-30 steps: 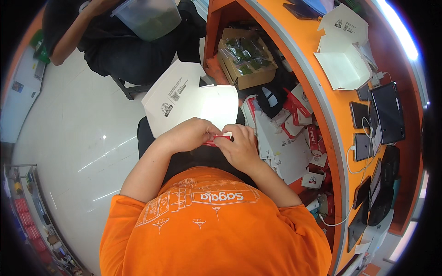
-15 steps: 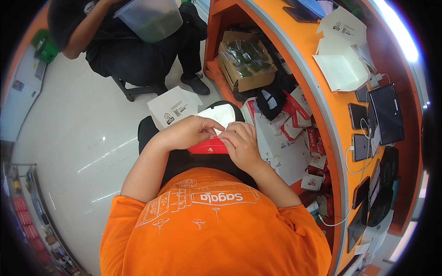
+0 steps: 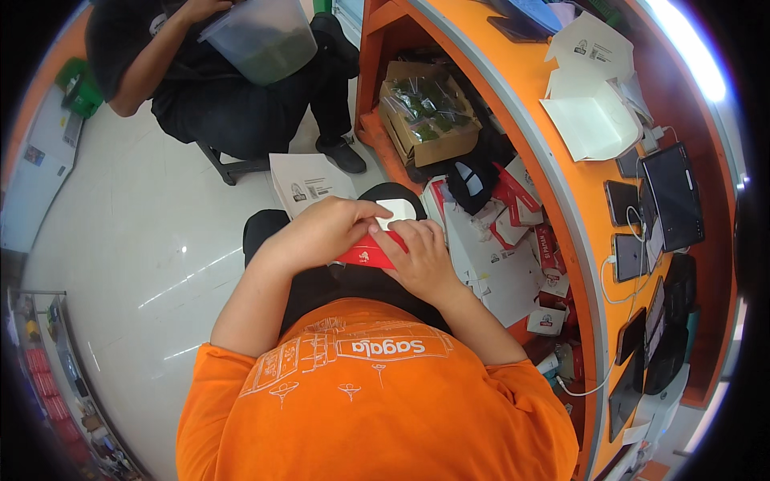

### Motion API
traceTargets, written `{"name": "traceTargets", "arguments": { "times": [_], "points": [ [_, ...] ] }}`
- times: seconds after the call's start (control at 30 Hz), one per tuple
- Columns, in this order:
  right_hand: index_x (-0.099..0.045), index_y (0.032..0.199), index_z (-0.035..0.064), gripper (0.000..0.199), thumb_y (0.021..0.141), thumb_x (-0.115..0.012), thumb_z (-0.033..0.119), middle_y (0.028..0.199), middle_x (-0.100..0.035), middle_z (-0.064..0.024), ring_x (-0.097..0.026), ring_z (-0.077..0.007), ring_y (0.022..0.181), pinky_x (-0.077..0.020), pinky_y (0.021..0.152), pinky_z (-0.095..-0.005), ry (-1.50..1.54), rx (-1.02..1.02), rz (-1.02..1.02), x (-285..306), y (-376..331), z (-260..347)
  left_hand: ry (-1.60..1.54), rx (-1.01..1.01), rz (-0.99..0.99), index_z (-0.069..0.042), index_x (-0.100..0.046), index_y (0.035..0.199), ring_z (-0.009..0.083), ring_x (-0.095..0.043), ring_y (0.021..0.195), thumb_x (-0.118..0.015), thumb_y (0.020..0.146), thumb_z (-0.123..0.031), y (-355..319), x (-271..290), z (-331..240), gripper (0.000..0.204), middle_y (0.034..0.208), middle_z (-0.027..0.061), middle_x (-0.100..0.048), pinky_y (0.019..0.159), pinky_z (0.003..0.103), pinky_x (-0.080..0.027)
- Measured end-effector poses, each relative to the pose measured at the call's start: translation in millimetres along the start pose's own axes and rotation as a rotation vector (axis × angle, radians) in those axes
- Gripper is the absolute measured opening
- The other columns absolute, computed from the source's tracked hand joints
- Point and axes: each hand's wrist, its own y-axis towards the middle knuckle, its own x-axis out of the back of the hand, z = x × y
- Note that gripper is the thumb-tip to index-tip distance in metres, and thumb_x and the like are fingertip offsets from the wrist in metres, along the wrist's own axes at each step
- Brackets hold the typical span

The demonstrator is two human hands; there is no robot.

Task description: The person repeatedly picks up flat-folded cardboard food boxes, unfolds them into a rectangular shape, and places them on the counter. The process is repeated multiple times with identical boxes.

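A small red paper box [image 3: 362,256] with a white inside is on my lap between my hands. My left hand [image 3: 330,230] closes on its upper left edge, fingers bent over the rim. From the other side, my right hand [image 3: 419,255] pinches the right part of the same edge, its thumb close to my left fingers. Part of the box's white flap [image 3: 399,212] shows beyond my fingertips. The folds under the fingers are hidden. Beyond my left hand, a larger white printed carton [image 3: 309,183] lies tilted against my left leg.
An orange counter [image 3: 513,96] curves along the right, carrying open white cartons [image 3: 593,124], phones and a tablet [image 3: 672,196]. Under it stand a cardboard box [image 3: 429,112] of bagged green goods and several red-and-white boxes [image 3: 545,321]. Ahead sits a person holding a clear tub [image 3: 265,44].
The red box has tipped, with less of its white inside showing. Both hands stay on its edge. The large white carton has tilted and shifted slightly.
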Motion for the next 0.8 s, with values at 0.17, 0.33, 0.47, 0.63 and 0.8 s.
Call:
{"name": "traceTargets", "arguments": {
  "times": [0.17,0.33,0.47,0.63,0.8],
  "points": [
    [-0.049,0.131,0.0119,0.077,0.062,-0.082,0.017,0.112,-0.046,-0.0119,-0.048,-0.0301,0.103,-0.0405,0.087,-0.0412,0.225,-0.228,-0.159,16,14,-8,0.139,-0.436,-0.73,-0.008,-0.065,0.102,0.0235,-0.061,0.086,-0.062,0.079,-0.003,-36,4,-36,0.023,0.091,0.0099,-0.062,0.082,0.036,-0.046],
    [-0.056,0.127,0.0202,0.069,0.063,-0.08,0.014,0.112,-0.046,-0.0103,-0.047,-0.0302,0.102,-0.0399,0.086,-0.0406,0.123,-0.218,-0.284,38,25,-8,0.045,-0.221,-0.779,-0.007,-0.059,0.117,0.0251,-0.05,0.095,-0.065,0.082,-0.009,-48,-4,-20,0.036,0.1,0.0132,-0.047,0.091,0.033,-0.039],
    [-0.061,0.12,0.0232,0.06,0.064,-0.078,0.012,0.111,-0.045,-0.0074,-0.045,-0.0268,0.105,-0.0357,0.089,-0.0406,0.056,-0.114,-0.313,42,30,1,0.042,-0.063,-0.661,-0.006,-0.046,0.134,0.0267,-0.035,0.116,-0.06,0.089,-0.02,-30,-6,-9,0.049,0.121,0.016,-0.031,0.098,0.035,-0.036],
    [-0.062,0.116,0.0244,0.055,0.064,-0.077,0.011,0.111,-0.043,-0.006,-0.042,-0.0257,0.107,-0.0312,0.091,-0.0409,0.049,-0.123,-0.357,39,26,6,-0.223,0.001,-0.716,-0.002,-0.046,0.123,0.0293,-0.035,0.116,-0.051,0.094,-0.025,-24,-13,7,0.037,0.119,0.0152,-0.032,0.103,0.04,-0.027],
    [-0.062,0.115,0.023,0.053,0.065,-0.078,0.012,0.113,-0.041,-0.007,-0.04,-0.0261,0.109,-0.0307,0.092,-0.0404,0.077,-0.211,-0.452,35,24,-3,-0.355,-0.317,-1.017,-0.006,-0.043,0.111,0.0194,-0.038,0.111,-0.048,0.094,-0.026,-26,-43,25,0.026,0.114,0.0064,-0.037,0.096,0.035,-0.034]
  ]
}}
